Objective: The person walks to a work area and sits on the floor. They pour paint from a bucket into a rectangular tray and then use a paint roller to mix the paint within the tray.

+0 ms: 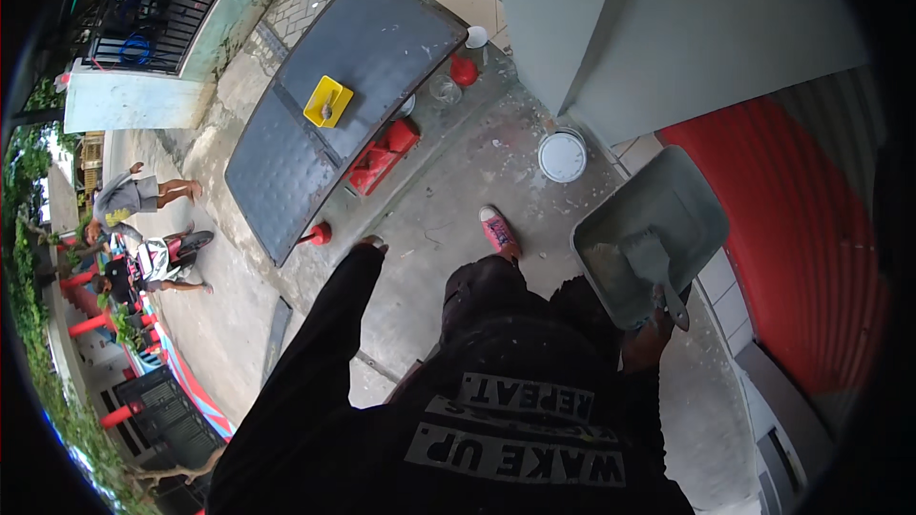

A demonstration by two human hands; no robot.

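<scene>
Right grip (648, 336) holds a grey tray (692, 193) and a brush (651, 259); the left grip (376, 244) is mostly hidden, its state impossible to tell. Ahead to the left stands a dark worktop (382, 29). The tray is at the person's right; beyond it, a white pail (562, 156). A yellow container (340, 91) sits on the worktop. The brush's head is inside the tray.

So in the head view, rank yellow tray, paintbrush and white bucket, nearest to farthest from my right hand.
1. Paintbrush: in your right hand.
2. White bucket: on the floor, ahead and left.
3. Yellow tray: farther left, on the dark panel.
</scene>
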